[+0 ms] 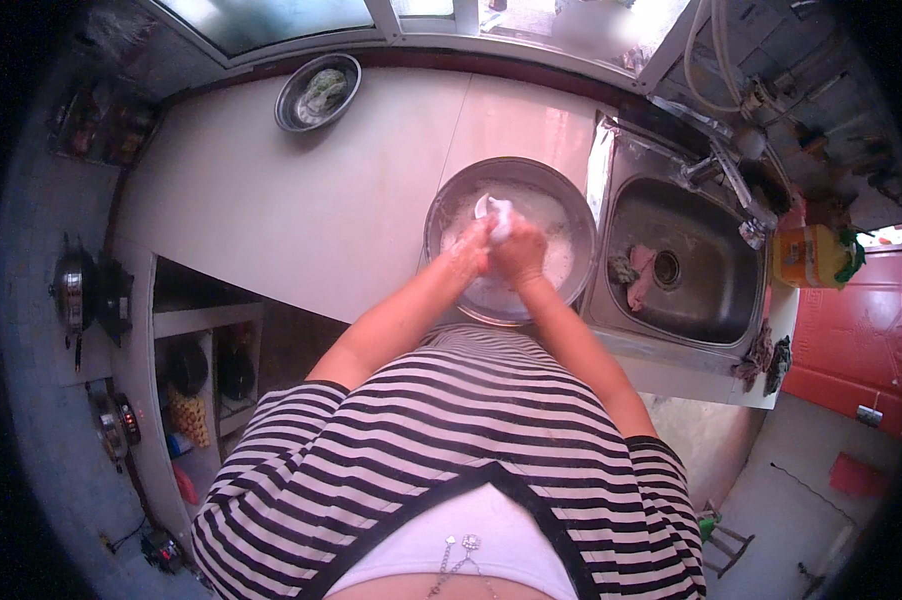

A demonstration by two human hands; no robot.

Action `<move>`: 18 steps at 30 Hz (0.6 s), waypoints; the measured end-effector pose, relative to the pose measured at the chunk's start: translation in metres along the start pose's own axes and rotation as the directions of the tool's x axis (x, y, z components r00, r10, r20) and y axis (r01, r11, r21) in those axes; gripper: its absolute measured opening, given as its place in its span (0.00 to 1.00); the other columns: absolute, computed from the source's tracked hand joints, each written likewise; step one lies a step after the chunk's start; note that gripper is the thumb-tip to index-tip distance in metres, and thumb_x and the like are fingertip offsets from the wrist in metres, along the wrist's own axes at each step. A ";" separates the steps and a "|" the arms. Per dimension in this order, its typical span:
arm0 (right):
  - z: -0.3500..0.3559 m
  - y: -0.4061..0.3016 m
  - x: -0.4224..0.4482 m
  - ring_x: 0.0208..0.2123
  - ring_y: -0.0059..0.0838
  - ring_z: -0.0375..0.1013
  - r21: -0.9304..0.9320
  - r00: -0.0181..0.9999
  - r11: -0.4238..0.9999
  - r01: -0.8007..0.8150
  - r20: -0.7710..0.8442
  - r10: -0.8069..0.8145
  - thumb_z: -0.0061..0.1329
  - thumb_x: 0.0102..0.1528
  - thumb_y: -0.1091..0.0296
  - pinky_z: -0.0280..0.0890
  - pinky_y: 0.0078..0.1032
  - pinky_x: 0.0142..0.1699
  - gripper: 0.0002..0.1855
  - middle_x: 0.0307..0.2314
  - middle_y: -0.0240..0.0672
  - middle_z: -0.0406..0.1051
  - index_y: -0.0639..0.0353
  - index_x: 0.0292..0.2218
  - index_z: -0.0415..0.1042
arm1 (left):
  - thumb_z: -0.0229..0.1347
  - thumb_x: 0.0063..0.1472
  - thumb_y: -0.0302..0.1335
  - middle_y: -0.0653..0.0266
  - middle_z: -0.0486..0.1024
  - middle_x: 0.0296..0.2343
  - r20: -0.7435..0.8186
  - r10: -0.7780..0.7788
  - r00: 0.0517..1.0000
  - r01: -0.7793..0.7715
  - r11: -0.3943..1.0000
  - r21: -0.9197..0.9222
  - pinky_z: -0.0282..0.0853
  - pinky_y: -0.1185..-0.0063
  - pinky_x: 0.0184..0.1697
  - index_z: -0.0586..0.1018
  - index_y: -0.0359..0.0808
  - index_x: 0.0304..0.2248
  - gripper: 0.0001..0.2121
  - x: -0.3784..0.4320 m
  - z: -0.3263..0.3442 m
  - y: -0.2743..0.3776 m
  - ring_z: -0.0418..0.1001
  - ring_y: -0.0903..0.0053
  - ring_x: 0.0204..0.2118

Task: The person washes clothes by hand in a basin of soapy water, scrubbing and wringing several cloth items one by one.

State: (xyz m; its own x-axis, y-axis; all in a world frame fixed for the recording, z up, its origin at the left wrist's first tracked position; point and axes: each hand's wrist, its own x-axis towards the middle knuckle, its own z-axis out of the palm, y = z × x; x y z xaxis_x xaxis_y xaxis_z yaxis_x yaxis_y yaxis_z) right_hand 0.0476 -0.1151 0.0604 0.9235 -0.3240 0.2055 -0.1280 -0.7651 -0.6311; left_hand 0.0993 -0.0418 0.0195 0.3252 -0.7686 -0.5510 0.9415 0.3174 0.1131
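My left hand (476,241) and my right hand (522,246) are together over a wide metal basin (587,262) of cloudy, foamy water. Between them is a soapy white item (500,214), covered in suds and partly hidden by my fingers; it may be a cloth or sponge. A small white piece with a curved rim (482,205), perhaps crockery, sticks up from the fingers of my left hand. My right hand is curled around the sudsy item. Foam lies on the water around both hands.
A stainless steel sink (691,225) adjoins the basin on the right, with a pink cloth (641,277) by its drain and a faucet (740,187) above. A metal bowl (282,105) with pale green contents stands at the back left. A yellow jug (803,255) is beyond the sink.
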 end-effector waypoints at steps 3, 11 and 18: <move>-0.011 0.017 0.009 0.21 0.47 0.68 -0.020 0.992 0.992 -0.122 0.021 0.122 0.39 0.49 0.56 0.61 0.40 0.26 0.13 0.17 0.45 0.67 0.56 0.24 0.68 | 0.44 0.55 0.34 0.61 0.73 0.24 -0.026 -0.042 0.999 0.040 0.998 -0.052 0.66 0.71 0.36 0.74 0.38 0.24 0.10 -0.001 0.019 -0.006 0.71 0.70 0.28; -0.025 0.041 0.014 0.30 0.48 0.68 -0.140 0.968 0.957 -0.252 -0.020 0.252 0.38 0.49 0.53 0.61 0.39 0.35 0.18 0.25 0.50 0.68 0.61 0.25 0.69 | 0.52 0.47 0.36 0.57 0.68 0.32 0.415 0.720 0.556 -0.110 -0.431 0.896 0.63 0.73 0.39 0.69 0.35 0.36 0.17 -0.028 0.007 0.034 0.67 0.67 0.35; -0.052 0.015 0.020 0.23 0.15 0.63 0.507 0.884 0.788 -0.350 0.457 0.099 0.45 0.47 0.67 0.59 0.16 0.27 0.09 0.20 0.28 0.68 0.64 0.28 0.70 | 0.55 0.35 0.31 0.56 0.67 0.34 0.493 0.419 0.763 -0.305 -0.439 0.845 0.61 0.73 0.41 0.68 0.37 0.36 0.23 -0.042 0.020 -0.006 0.64 0.63 0.37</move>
State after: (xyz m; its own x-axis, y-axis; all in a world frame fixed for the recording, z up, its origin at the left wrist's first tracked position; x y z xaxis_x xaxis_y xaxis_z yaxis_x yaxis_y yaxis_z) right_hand 0.0450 -0.1616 0.0938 0.9689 -0.1076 -0.2228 -0.2410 -0.2070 -0.9482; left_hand 0.0815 -0.0225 0.0591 0.6857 -0.7271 0.0344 -0.4382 -0.3746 0.8171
